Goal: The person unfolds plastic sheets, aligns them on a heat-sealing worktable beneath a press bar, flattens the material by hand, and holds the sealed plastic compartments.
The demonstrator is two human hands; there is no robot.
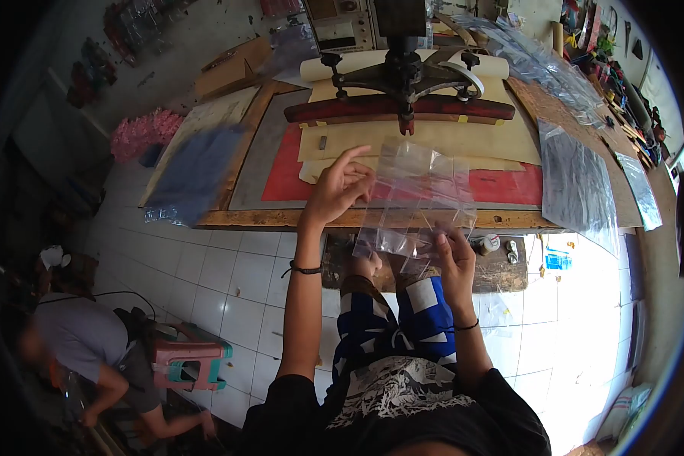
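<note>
A clear plastic piece (418, 194) with seams or folds hangs in front of the work table's front edge. My right hand (456, 254) grips its lower right part, thumb on top. My left hand (344, 185) is at its upper left side, index finger stretched out and the other fingers curled; whether it touches the plastic is hard to tell, and no hold on it shows. Beyond both hands, a machine with a long dark red bar (403, 110) stands over tan sheets (425, 144) that lie on a red mat (509, 185).
Stacked plastic sheets lie left (197, 171) and right (577, 178) on the table. Under its wooden edge (281, 219) is a low bench (501, 280) with small bottles. A person (91, 334) crouches at the lower left near a pink and green stool (190, 361).
</note>
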